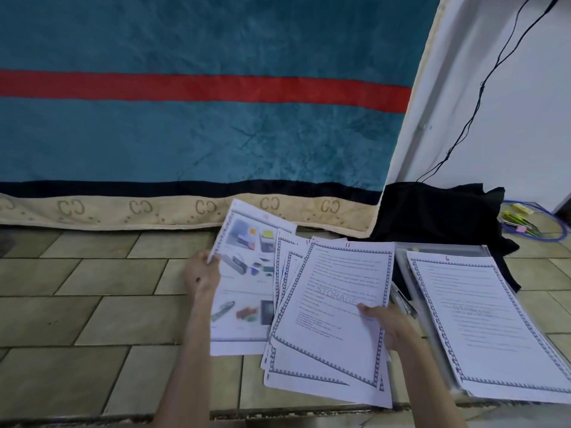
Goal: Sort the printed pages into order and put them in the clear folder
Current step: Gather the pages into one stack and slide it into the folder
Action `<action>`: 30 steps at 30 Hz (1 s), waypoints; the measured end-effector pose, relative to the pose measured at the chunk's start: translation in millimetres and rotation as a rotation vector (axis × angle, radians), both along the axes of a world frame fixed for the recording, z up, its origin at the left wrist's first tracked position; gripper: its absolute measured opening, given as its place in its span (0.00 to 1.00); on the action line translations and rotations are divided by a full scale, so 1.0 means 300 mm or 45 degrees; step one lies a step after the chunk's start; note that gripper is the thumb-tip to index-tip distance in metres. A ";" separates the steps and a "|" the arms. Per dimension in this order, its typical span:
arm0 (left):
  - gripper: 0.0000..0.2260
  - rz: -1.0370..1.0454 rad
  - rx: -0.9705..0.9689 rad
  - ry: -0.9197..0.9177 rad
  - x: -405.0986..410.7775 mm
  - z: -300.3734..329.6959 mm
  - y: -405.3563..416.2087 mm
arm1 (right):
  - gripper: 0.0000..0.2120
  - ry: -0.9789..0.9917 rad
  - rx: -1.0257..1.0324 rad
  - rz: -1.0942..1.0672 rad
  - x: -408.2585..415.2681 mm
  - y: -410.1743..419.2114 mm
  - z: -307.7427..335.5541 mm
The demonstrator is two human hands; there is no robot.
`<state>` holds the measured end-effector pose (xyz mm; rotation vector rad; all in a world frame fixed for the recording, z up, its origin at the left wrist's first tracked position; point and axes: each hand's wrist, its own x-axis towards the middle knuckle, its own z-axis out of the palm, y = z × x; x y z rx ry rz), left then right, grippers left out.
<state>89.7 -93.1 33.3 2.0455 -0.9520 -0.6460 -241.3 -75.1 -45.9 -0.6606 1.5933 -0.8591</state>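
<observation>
We see a teal blanket point(191, 131) crossed by a red stripe point(197, 88), edged below with a navy band and a beige border printed with brown letter pairs. The floor tiles point(92, 307) are olive-grey, and the white pages point(336, 307) carry a blue-grey toothed frame, one page point(247, 273) bearing colour photographs. Far right lie a black cloth point(438, 214) and a blue cable point(556, 230).

Looks like a room in a home: tiled floor point(92, 304), teal blanket point(200, 134) with a red stripe hanging down, white wall point(509, 118), trailing black cable point(482, 84).
</observation>
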 end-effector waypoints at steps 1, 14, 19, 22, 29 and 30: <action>0.12 0.047 -0.062 0.021 0.040 0.020 -0.003 | 0.25 -0.014 0.003 0.001 0.006 0.001 -0.006; 0.11 0.148 -0.422 0.344 0.246 0.193 0.065 | 0.16 -0.634 -0.012 0.070 0.005 0.027 0.018; 0.05 0.084 -0.333 0.367 0.196 0.166 0.047 | 0.13 -0.750 -0.088 0.043 -0.022 0.034 0.015; 0.02 -0.007 -0.210 0.420 0.154 0.119 0.023 | 0.11 -0.667 -0.062 0.078 0.011 0.030 0.026; 0.09 -0.317 0.114 0.673 0.032 -0.052 0.021 | 0.13 -0.381 -0.161 0.156 0.126 -0.001 0.040; 0.11 -0.353 0.145 0.714 0.016 -0.071 0.024 | 0.14 -0.312 -0.177 0.192 0.138 0.000 0.045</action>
